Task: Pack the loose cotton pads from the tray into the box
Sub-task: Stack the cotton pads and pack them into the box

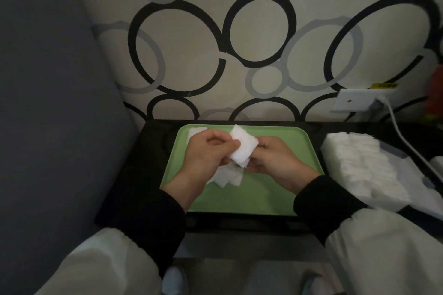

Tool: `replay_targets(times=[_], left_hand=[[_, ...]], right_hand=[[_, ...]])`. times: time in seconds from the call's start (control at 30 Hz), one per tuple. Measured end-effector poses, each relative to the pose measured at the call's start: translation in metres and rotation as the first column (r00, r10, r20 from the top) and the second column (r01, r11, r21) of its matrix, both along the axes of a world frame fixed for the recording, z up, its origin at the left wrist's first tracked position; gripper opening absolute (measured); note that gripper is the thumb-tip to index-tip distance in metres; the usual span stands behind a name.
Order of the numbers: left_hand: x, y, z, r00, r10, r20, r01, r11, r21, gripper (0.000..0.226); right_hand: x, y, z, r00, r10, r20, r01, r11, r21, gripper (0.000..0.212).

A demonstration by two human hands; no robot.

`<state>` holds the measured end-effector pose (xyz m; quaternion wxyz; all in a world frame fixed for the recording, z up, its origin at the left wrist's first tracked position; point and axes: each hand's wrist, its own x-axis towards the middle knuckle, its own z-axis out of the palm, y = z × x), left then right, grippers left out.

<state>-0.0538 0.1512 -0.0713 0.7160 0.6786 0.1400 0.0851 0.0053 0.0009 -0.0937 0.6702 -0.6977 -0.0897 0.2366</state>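
A green tray [251,196] lies on a dark table in front of me. Above its middle, my left hand [208,151] and my right hand [278,158] both pinch a small stack of white cotton pads [243,148], the left from the left edge, the right from the lower right. More loose pads [227,176] lie on the tray under my hands, and another pad [195,132] shows at the tray's far left corner. The box [364,165], filled with rows of white pads, stands to the right of the tray.
The black table [134,175] ends at a patterned wall behind. A white wall socket [354,103] with a white cable [407,143] runs over the table's right side past the box. A grey cushion [48,103] fills the left.
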Motion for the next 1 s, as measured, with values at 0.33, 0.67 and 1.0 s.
replay_targets(times=[0.33, 0.67, 1.0], left_hand=[[0.006, -0.013, -0.008, 0.998, 0.054, 0.033, -0.056, 0.996, 0.071, 0.026], [0.015, -0.04, -0.011, 0.996, 0.03, 0.09, -0.06, 0.932, 0.357, 0.024], [0.023, -0.077, -0.008, 0.987, -0.161, 0.013, 0.154, 0.965, 0.21, 0.05]], right_hand=[[-0.005, -0.014, 0.01, 0.999, 0.004, -0.044, 0.0, 0.996, 0.088, 0.024], [-0.003, -0.042, 0.014, 0.993, -0.068, -0.093, 0.076, 0.994, 0.082, 0.029], [-0.005, -0.094, 0.023, 0.99, -0.108, 0.09, 0.103, 0.993, 0.053, 0.024]])
